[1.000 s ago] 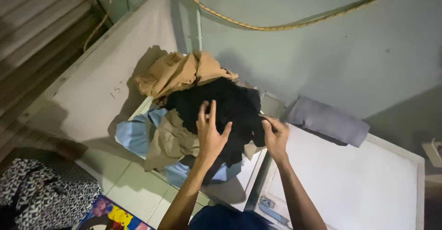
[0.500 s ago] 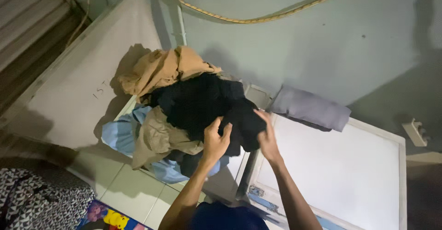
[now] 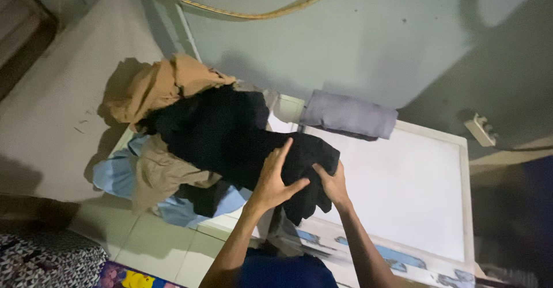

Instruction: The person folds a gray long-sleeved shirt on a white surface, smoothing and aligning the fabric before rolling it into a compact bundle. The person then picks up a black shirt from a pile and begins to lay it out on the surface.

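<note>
On the near edge of a white-topped surface [image 3: 415, 184], a person works a black garment [image 3: 230, 138] with both bare hands, seen from a head-worn camera looking straight down. The left hand [image 3: 275, 178] lies flat on the cloth, fingers spread and pointing toward 12 o'clock, pressing rather than gripping. The right hand [image 3: 331, 185] sits just beside it at 3 o'clock, fingers curled closed on a fold of the same black garment at its lower end.

The garment's long axis runs from 10 o'clock to 4 o'clock: its bulk drapes back over a heap of clothes at 10 o'clock from the hands, while its loose end hangs at the surface's front lip, directly under both palms. The two hands are about equally near to it, both touching; the right alone has a hold.

In the heap, a tan garment [image 3: 161, 83] crowns the top at 11 o'clock, a second khaki piece [image 3: 161, 173] sags at 9 o'clock, and light blue cloth [image 3: 115, 173] lies beneath. A folded grey cloth [image 3: 348, 115] rests at 1 o'clock on the surface's far edge, well apart from either hand. A yellowish cord [image 3: 247, 14] loops across the wall above.
</note>
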